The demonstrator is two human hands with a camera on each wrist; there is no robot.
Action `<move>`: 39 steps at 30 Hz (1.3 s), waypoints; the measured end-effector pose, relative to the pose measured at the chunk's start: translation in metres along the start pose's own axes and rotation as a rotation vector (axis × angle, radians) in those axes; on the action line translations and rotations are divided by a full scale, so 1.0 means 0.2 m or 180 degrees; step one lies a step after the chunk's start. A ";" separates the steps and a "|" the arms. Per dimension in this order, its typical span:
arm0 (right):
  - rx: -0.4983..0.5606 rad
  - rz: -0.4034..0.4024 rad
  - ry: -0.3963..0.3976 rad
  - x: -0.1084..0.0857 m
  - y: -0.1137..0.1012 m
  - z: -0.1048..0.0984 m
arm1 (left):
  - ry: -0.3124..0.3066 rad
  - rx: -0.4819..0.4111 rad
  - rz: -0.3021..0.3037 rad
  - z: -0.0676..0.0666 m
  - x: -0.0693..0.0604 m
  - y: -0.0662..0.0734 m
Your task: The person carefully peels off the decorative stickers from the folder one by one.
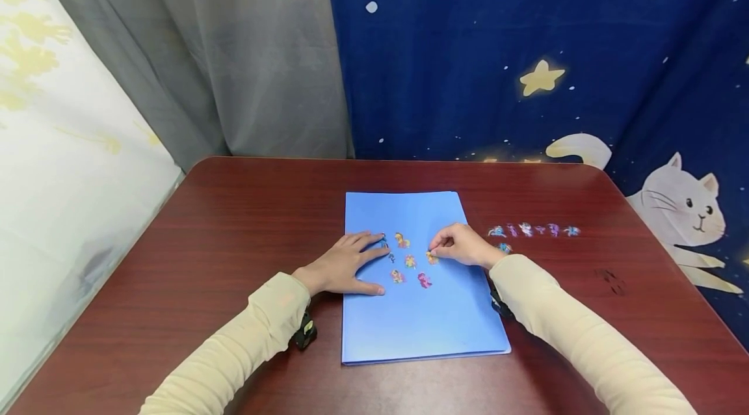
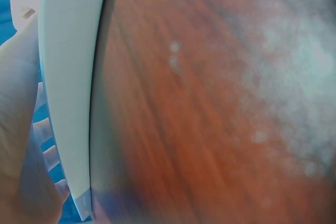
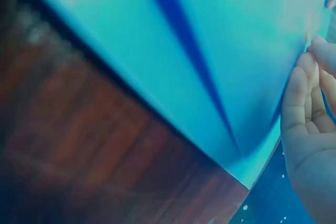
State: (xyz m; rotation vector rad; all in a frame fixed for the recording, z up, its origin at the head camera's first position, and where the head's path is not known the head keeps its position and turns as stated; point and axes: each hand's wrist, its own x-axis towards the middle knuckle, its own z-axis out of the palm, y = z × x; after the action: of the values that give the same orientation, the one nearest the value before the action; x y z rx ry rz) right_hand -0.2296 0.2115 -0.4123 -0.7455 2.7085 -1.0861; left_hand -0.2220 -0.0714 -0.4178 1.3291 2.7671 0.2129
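With 12 o'clock at the far edge of the table (image 1: 234,233), a blue folder (image 1: 421,334) lies near the middle. 7 small stickers show on or over it. The right hand (image 1: 463,244) bends its fingers and pinches an orange sticker (image 1: 432,259) between thumb and fingertip, right of the folder's middle; whether that sticker touches the folder, I cannot tell. The left hand (image 1: 345,267) lies on the folder's 9 o'clock edge, fingers straight and spread, holding nothing.

Around a yellow and pink sticker (image 1: 410,261), the orange 1 sits at 3 o'clock, a bright pink sticker (image 1: 424,280) at 5, a pale pink and yellow sticker (image 1: 398,276) at 7, and a tiny dark sticker (image 1: 392,258) at 9. At 10, a blue sticker (image 1: 383,241) is by the left fingertips; at 11 is a golden sticker (image 1: 402,240).

On the table at the folder's 2 o'clock, a row of 6 blue, purple and white stickers (image 1: 526,229) runs sideways, with 1 more blue sticker (image 1: 504,248) at 5 o'clock from its left end, near the right wrist. A gray curtain (image 1: 263,64) hangs at 11 o'clock, a starry blue curtain (image 1: 445,64) at 1.
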 end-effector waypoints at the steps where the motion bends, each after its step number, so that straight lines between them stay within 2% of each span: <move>1: -0.0003 0.0018 0.0000 0.00 0.01 0.01 | 0.0006 -0.0005 0.0001 0.00 0.00 0.00; 9: -0.0049 0.0172 0.0111 0.03 0.01 0.03 | -0.0012 -0.0001 0.0004 0.00 0.00 -0.01; 17: -0.0566 0.0016 0.0058 0.04 -0.06 0.02 | -0.0009 0.0012 -0.0005 -0.01 0.00 -0.01; 23: -0.0806 -0.0013 -0.0037 0.03 -0.09 0.05 | -0.0024 0.0010 -0.0002 0.01 0.01 -0.02; 30: -0.1226 -0.0258 0.0018 0.00 -0.09 0.08 | -0.0023 0.0001 0.0008 0.01 0.01 -0.01; 35: -0.1750 -0.0567 0.0116 -0.03 -0.09 0.09 | -0.0029 0.0006 -0.0026 0.01 0.01 0.00; 39: -0.1853 -0.0691 0.0163 -0.04 -0.10 0.10 | -0.0016 0.0012 -0.0033 0.00 0.00 0.00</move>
State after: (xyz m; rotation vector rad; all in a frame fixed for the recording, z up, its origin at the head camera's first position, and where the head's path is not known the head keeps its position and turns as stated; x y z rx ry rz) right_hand -0.2095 0.1915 -0.4140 -1.1201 3.0679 -0.3244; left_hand -0.2216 -0.0708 -0.4177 1.3139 2.7711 0.2033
